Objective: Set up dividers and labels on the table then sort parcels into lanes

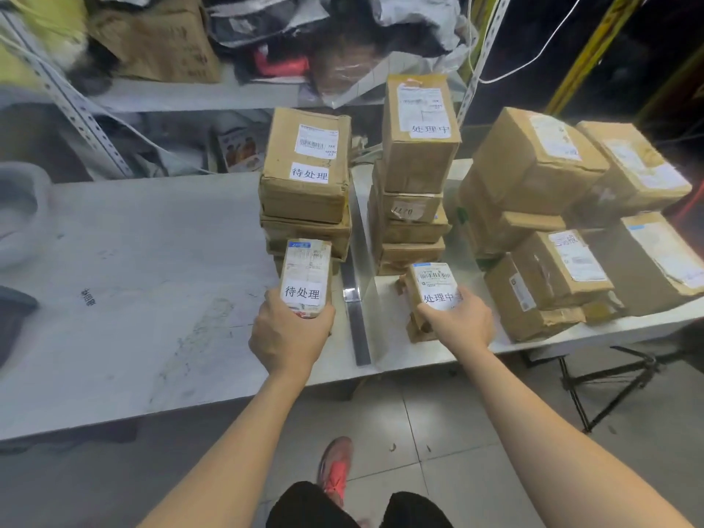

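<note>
My left hand (291,331) grips a small brown parcel (306,270) with a white label, held just in front of the left stack of boxes (306,184). My right hand (459,320) grips another small labelled parcel (430,283) in front of the middle stack (415,165). A metal divider strip (356,299) lies on the grey table (133,280) between the two stacks. A second divider is partly visible behind the middle stack; its lower part is hidden.
Several loose cardboard boxes (564,207) pile up at the table's right end. Behind the table a metal shelf (198,93) holds boxes and bags. A black stand (609,379) is on the floor under the right edge. A white tub (19,211) sits at far left.
</note>
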`<state>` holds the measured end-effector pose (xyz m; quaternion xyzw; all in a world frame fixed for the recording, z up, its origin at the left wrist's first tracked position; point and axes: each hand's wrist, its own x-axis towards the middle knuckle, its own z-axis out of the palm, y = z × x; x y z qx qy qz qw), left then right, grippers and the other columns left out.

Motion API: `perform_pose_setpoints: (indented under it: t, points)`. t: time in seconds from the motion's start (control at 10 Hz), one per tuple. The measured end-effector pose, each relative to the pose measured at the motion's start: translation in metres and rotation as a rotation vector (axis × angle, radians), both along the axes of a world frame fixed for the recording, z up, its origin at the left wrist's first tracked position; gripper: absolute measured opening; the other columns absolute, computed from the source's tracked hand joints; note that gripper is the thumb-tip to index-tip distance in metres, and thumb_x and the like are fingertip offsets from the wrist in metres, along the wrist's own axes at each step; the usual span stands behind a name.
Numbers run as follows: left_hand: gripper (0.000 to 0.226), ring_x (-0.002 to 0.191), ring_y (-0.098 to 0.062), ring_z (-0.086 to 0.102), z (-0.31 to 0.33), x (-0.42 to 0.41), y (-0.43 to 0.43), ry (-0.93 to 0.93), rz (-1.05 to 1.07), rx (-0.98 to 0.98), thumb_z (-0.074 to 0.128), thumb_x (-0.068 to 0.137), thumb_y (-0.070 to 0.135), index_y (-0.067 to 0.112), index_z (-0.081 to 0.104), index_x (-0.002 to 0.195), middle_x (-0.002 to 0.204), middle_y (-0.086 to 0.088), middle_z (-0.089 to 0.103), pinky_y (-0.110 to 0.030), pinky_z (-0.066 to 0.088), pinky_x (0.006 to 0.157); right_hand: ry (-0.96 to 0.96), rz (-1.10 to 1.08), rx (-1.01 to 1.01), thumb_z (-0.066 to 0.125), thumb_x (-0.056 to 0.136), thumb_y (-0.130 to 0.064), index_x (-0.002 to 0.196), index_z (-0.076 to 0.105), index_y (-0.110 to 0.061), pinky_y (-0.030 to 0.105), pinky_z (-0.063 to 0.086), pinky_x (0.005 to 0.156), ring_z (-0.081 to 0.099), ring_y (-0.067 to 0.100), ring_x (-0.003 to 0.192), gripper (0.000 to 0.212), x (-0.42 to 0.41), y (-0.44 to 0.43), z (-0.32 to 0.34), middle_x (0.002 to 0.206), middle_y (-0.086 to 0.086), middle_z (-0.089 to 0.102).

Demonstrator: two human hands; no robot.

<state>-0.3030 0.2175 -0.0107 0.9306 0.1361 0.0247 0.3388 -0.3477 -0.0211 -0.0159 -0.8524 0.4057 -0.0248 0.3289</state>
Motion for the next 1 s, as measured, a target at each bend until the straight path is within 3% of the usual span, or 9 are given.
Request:
perform_pose_setpoints:
  t: [0.1,0.2,0.4,0.5,0.7,0.8,0.9,1.0]
  points:
    - [0.069,0.082,-0.014,0.051,-0.003,0.0,-0.01,-0.011,0.03,-0.011,0.077,0.069,0.058,0.021,0.048,0.12,0.103,0.0,0.059,-0.021,0.034,0.053,0.027,0.025,-0.035,0.074,0.06,-0.05,0.099,0.06,-0.025,0.027,0.036,0.057,0.056,0.022,0.082,0.049,0.002,-0.01,-0.017,0.094,-0.002,0.066]
    - [0.069,0.081,-0.015,0.053,-0.004,-0.002,-0.019,-0.025,0.062,-0.007,0.076,0.069,0.06,0.021,0.048,0.119,0.102,0.001,0.059,-0.021,0.035,0.053,0.026,0.067,-0.069,0.075,0.057,-0.052,0.099,0.054,-0.025,0.03,0.037,0.06,0.054,0.024,0.081,0.055,-0.002,-0.02,-0.031,0.094,-0.002,0.061]
    - [0.072,0.093,-0.015,0.06,-0.001,-0.01,-0.027,-0.058,0.079,-0.107,0.076,0.064,0.064,0.029,0.05,0.121,0.108,0.008,0.061,-0.034,0.058,0.064,0.017,0.107,-0.027,0.076,0.059,-0.051,0.105,0.053,-0.025,0.033,0.04,0.065,0.056,0.026,0.086,0.058,-0.008,-0.031,-0.038,0.099,-0.001,0.06]
    - [0.075,0.095,-0.014,0.061,0.001,-0.013,-0.028,-0.076,0.084,-0.123,0.071,0.057,0.074,0.034,0.051,0.117,0.107,0.012,0.061,-0.04,0.06,0.069,0.023,0.138,-0.028,0.075,0.061,-0.054,0.111,0.053,-0.024,0.034,0.042,0.068,0.06,0.029,0.096,0.062,-0.008,-0.033,-0.038,0.104,0.001,0.06]
    - [0.071,0.102,-0.011,0.061,0.003,-0.019,-0.023,-0.115,0.067,-0.115,0.079,0.064,0.064,0.034,0.053,0.122,0.113,0.012,0.063,-0.039,0.06,0.074,0.037,0.204,-0.042,0.076,0.068,-0.059,0.136,0.046,-0.022,0.041,0.049,0.084,0.057,0.029,0.115,0.083,-0.01,-0.039,-0.039,0.126,0.004,0.057]
    - [0.07,0.102,-0.012,0.06,0.008,-0.023,-0.022,-0.106,0.054,-0.072,0.077,0.067,0.065,0.033,0.053,0.124,0.116,0.009,0.064,-0.037,0.059,0.076,0.084,0.245,-0.058,0.073,0.074,-0.06,0.141,0.039,-0.017,0.041,0.048,0.085,0.055,0.029,0.119,0.087,-0.01,-0.037,-0.032,0.133,0.004,0.05]
    - [0.076,0.107,-0.013,0.055,0.011,-0.025,-0.023,-0.072,0.028,-0.016,0.077,0.072,0.061,0.026,0.049,0.133,0.125,0.002,0.061,-0.029,0.05,0.079,0.121,0.303,-0.084,0.07,0.077,-0.06,0.137,0.039,-0.014,0.038,0.048,0.08,0.056,0.029,0.118,0.083,-0.012,-0.037,-0.028,0.134,0.005,0.047]
    - [0.087,0.123,-0.022,0.049,0.024,-0.029,-0.026,-0.045,0.027,0.061,0.072,0.078,0.06,0.021,0.037,0.147,0.138,-0.002,0.053,-0.035,0.046,0.088,0.078,0.355,-0.115,0.068,0.081,-0.056,0.136,0.04,-0.014,0.04,0.049,0.084,0.054,0.028,0.12,0.075,-0.015,-0.04,-0.02,0.136,0.005,0.047]
